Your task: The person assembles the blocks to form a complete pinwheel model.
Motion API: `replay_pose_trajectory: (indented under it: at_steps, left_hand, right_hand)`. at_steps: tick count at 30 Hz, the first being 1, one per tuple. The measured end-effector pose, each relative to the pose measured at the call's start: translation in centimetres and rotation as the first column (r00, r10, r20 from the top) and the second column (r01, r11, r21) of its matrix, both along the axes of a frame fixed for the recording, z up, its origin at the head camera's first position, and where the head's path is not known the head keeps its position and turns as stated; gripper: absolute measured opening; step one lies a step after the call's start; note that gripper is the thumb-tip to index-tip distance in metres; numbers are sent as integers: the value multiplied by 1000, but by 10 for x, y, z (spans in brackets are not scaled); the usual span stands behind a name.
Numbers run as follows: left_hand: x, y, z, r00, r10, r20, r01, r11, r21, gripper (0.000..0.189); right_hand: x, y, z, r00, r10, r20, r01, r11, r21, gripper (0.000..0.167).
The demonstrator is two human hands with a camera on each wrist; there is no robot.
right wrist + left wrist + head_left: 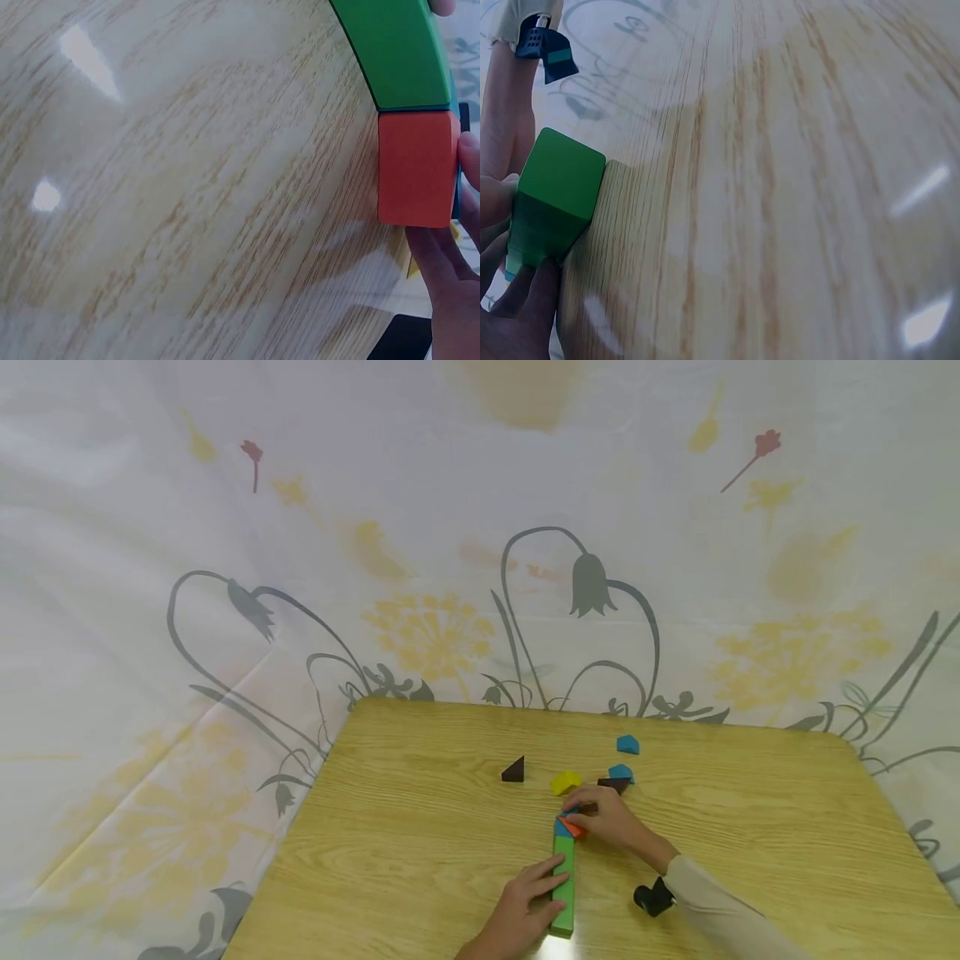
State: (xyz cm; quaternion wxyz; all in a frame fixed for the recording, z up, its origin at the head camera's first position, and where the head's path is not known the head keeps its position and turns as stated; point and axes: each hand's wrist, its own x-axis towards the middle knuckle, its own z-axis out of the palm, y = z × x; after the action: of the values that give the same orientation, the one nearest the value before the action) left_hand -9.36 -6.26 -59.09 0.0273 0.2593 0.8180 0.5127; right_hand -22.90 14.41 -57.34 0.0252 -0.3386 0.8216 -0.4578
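The left hand point(517, 903), fingers loosely spread, rests on a long green rectangular block point(563, 893); the right hand point(613, 820) pinches a red triangular block point(576, 830).

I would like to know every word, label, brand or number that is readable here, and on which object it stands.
No readable text.
Long green rectangular block, red triangular block: visible faces plain.
White backdrop: printed flowers, no letters visible.
Dark device with teal patch on the right wrist: any lettering too small to read.
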Motion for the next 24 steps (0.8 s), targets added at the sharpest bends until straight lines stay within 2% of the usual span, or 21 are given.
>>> replay_pose_trajectory:
  at_steps: [4, 15, 24]
  left_hand:
    - [0, 0, 0, 1000, 2, 5, -2, 1000, 17, 42]
    - [0, -1, -1, 1000, 1, -5, -1, 1000, 6, 42]
    - [-2, 1, -4, 1000, 0, -19, 0, 1000, 6, 41]
  right_hand:
    - [0, 0, 1, 998, 23, -57, -23, 1000, 8, 10]
    - [0, -4, 1, 992, 40, -122, -40, 999, 3, 11]
    - [3, -2, 2, 996, 16, -83, -16, 1000, -1, 10]
